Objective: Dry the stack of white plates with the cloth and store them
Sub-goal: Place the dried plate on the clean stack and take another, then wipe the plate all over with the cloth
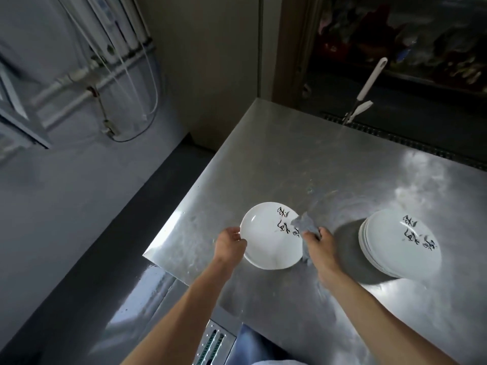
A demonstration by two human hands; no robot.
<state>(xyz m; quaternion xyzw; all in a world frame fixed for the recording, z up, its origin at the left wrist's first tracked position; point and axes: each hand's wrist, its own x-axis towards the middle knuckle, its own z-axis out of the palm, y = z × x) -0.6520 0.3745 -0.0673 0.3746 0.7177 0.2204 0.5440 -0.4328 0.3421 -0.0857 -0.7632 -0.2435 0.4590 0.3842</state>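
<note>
A white plate (268,238) with black brush lettering is held above the steel table (276,159). My left hand (230,242) grips its left rim with curled fingers. My right hand (317,239) holds a grey cloth (305,223) bunched against the plate's right rim, and part of the cloth hangs below the hand. A stack of white plates (400,243) with the same lettering sits on the table to the right, apart from both hands.
A white-handled tool (369,83) leans at the table's far edge beside a dark grate (411,143). The table's left corner (147,255) lies close to my left hand, with a dark floor below. Pipes and cables (105,75) run along the left wall.
</note>
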